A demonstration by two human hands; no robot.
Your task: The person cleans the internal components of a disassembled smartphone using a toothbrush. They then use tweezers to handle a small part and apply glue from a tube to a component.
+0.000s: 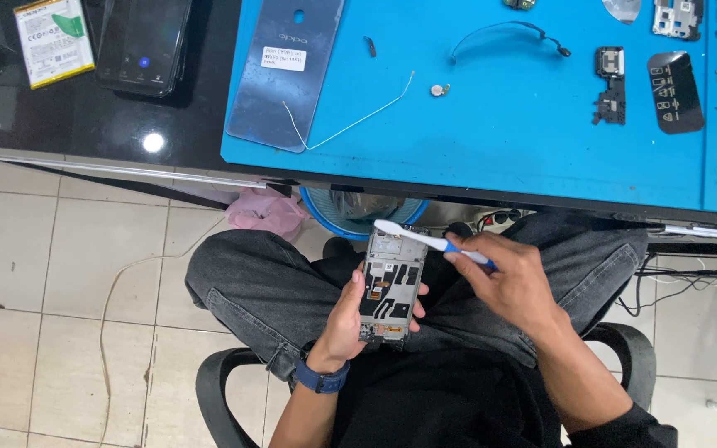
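Note:
My left hand [343,319] holds an opened phone frame [392,284] upright over my lap, its inner side facing up. A white and blue toothbrush [429,241] is gripped in my right hand [512,282], with the bristle end resting at the top of the frame. I sit cross-legged on a black chair [217,390] below the edge of the table. A dark watch [321,380] is on my left wrist.
A blue work mat [499,124] on the table carries a grey phone back cover [284,70], a thin white wire [350,124], a black cable [504,33], and small phone parts [612,83]. A battery [51,41] and a dark phone [143,41] lie on the black tabletop. A blue basket [358,214] stands under the table.

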